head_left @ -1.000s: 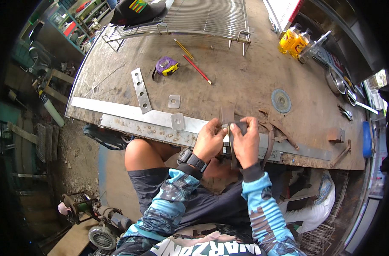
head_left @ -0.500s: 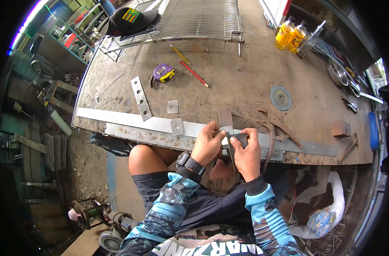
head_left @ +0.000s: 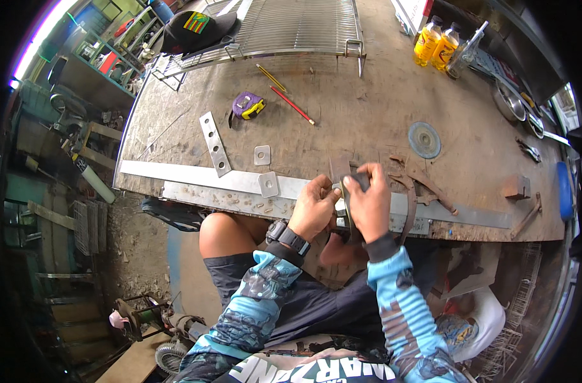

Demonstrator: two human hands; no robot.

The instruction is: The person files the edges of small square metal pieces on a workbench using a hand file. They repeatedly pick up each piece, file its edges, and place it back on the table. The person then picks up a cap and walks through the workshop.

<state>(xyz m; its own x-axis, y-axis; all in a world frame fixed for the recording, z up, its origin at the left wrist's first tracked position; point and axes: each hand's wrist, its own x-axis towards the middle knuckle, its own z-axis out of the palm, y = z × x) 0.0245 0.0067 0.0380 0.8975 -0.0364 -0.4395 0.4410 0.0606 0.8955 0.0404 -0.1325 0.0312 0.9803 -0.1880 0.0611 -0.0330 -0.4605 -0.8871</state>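
My left hand [head_left: 314,207] is closed in a pinch at the bench's near edge. Its fingertips hold the edge of a small pale metal plate, mostly hidden by my fingers. Right beside it, my right hand [head_left: 370,203] grips a dark, flexible strip [head_left: 357,184] that looks like sandpaper. One end of the strip hangs between my hands, edge-on to the view. Left of my hands, a square metal plate with a centre hole [head_left: 268,184] rests on a long flat metal bar [head_left: 195,174]. A second holed plate [head_left: 262,155] lies just behind it.
Rusty locking pliers [head_left: 425,195] clamp at the bench edge beside my right hand. A drilled metal strip [head_left: 215,145], tape measure [head_left: 247,106], pencils [head_left: 292,105] and an abrasive disc [head_left: 424,140] lie farther back. A wire rack [head_left: 291,29] with a cap [head_left: 198,32] and yellow bottles [head_left: 427,43] stand behind.
My right hand has risen and tilted, turning the dark strip more edge-on. My left hand keeps its pinch with little movement. The whole view has shifted slightly.
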